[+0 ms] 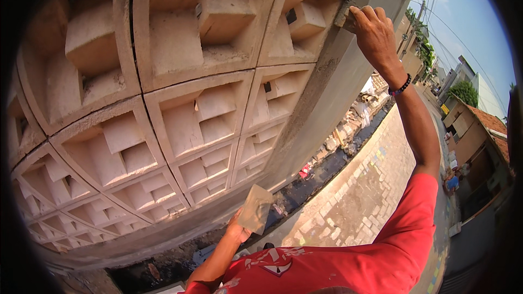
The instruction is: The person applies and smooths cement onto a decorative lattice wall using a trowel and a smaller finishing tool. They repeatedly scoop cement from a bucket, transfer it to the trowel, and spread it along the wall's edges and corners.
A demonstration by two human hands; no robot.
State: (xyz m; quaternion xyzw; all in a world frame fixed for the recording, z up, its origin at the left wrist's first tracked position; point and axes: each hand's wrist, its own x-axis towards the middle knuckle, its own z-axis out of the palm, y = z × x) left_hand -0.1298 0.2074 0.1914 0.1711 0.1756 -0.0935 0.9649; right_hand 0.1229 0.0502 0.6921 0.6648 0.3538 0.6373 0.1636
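Raised high on the right, my right hand grips a small grey-brown block-like piece and holds it against the inner edge of a plastered wall post. The fingers hide much of that piece, so I cannot tell its exact kind. Low in front of me, my left hand is closed on the lower edge of a flat rectangular plate, dull grey-brown and tilted. Beside the post stands a wall of pale pinkish hollow ventilation blocks, with dark joints between several of them.
A ditch with dark water runs along the wall's foot, with rubbish in its farther part. To the right lies a paved path. Houses and a person in blue are farther right.
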